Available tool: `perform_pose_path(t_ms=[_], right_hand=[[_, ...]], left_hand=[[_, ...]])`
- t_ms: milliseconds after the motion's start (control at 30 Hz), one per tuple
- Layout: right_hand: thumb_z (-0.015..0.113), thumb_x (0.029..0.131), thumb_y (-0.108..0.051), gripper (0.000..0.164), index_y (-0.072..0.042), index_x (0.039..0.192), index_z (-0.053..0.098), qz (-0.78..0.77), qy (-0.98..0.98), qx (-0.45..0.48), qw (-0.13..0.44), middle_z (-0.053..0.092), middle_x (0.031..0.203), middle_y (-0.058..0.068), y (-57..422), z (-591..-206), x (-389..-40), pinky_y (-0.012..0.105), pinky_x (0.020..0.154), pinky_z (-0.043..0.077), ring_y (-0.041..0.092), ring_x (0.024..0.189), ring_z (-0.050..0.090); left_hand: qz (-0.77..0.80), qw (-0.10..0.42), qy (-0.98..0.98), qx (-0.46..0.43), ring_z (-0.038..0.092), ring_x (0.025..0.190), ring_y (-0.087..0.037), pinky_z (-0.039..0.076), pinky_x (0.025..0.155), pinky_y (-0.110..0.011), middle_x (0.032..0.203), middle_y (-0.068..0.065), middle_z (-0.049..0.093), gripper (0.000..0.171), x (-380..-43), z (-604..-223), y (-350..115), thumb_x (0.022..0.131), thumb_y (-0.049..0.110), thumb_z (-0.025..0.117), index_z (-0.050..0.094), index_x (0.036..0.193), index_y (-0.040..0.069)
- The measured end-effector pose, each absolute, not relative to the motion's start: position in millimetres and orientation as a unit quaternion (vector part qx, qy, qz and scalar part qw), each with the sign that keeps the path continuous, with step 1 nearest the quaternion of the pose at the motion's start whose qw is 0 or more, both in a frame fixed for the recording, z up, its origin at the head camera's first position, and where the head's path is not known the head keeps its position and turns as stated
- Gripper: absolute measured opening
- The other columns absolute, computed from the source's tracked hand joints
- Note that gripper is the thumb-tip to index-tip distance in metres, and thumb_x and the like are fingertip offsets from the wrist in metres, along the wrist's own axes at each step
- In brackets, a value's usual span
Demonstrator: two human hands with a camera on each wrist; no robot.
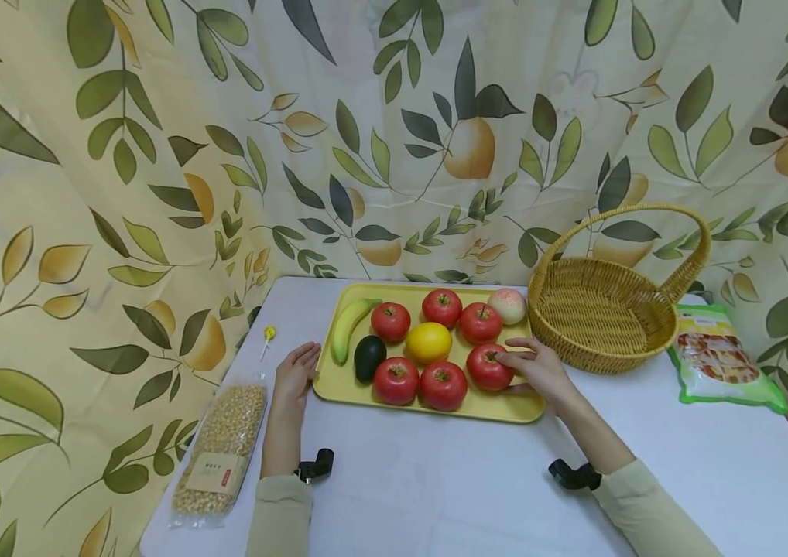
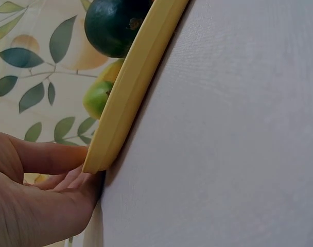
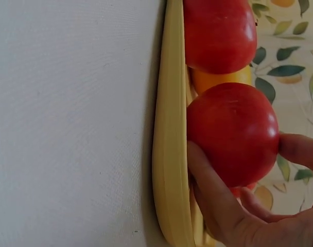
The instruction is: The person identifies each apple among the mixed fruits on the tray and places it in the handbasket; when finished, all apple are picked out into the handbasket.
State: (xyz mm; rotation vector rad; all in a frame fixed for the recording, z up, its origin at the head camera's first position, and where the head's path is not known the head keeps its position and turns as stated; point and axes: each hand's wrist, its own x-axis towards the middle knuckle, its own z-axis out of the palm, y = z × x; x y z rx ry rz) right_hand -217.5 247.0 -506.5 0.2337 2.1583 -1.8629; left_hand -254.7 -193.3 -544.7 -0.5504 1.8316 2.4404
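Observation:
A yellow tray (image 1: 394, 288) carries several red apples (image 1: 443, 385), a lemon (image 1: 429, 343), a banana (image 1: 352, 329), a dark green avocado (image 1: 369, 358) and a pale pink peach (image 1: 508, 306). At the tray's left end, my left hand (image 1: 295, 379) holds the rim; the left wrist view has its thumb against the edge (image 2: 102, 154) and the other fingers lower down. My right hand (image 1: 540, 371) grips the front right apple (image 3: 233, 134), thumb and fingers on opposite sides of it. That apple sits within the tray, close to its front wall (image 3: 172, 123).
A woven basket (image 1: 603, 360) with a tall handle stands right of the tray, beside a green-edged snack bag (image 1: 724, 356). To the left lie a yellow lollipop (image 1: 269, 333) and a clear bag of pale beans or kernels (image 1: 223, 441). A leaf-patterned curtain (image 1: 401, 155) hangs behind the white table (image 1: 429, 480).

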Motion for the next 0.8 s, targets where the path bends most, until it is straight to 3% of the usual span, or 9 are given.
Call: perform_pose_path(t_ms=[300, 500, 800], right_hand=[[0.066, 0.103, -0.024, 0.069, 0.001, 0.158, 0.032, -0.648, 0.747, 0.079, 0.129, 0.052, 0.144, 0.03, 245.7, -503.0, -215.4, 0.055, 0.086, 0.063, 0.024, 0.111, 0.066], [0.063, 0.104, -0.02, 0.065, 0.003, 0.157, 0.033, -0.654, 0.743, 0.078, 0.119, 0.048, 0.148, 0.033, 248.1, -497.1, -213.7, 0.058, 0.089, 0.061, 0.033, 0.121, 0.062], [0.062, 0.104, -0.02, 0.06, 0.002, 0.155, 0.038, -0.644, 0.754, 0.066, 0.109, 0.048, 0.149, 0.033, 251.0, -487.1, -215.6, 0.059, 0.09, 0.06, 0.037, 0.12, 0.063]], left_hand=[[0.792, 0.02, 0.582, -0.183, 0.045, 0.146, -0.036, 0.039, 0.122, -0.039, 0.155, -0.027, 0.047, 0.076, -255.6, -546.6, -195.0, 0.083, -0.032, 0.038, 0.038, 0.154, -0.008], [0.795, 0.016, 0.577, -0.186, 0.045, 0.146, -0.037, 0.039, 0.122, -0.04, 0.155, -0.028, 0.047, 0.075, -254.0, -547.6, -194.3, 0.083, -0.031, 0.037, 0.038, 0.154, -0.009], [0.798, 0.021, 0.576, -0.176, 0.044, 0.147, -0.038, 0.038, 0.122, -0.041, 0.156, -0.029, 0.045, 0.072, -254.1, -546.4, -195.7, 0.085, -0.03, 0.034, 0.037, 0.155, -0.01]])
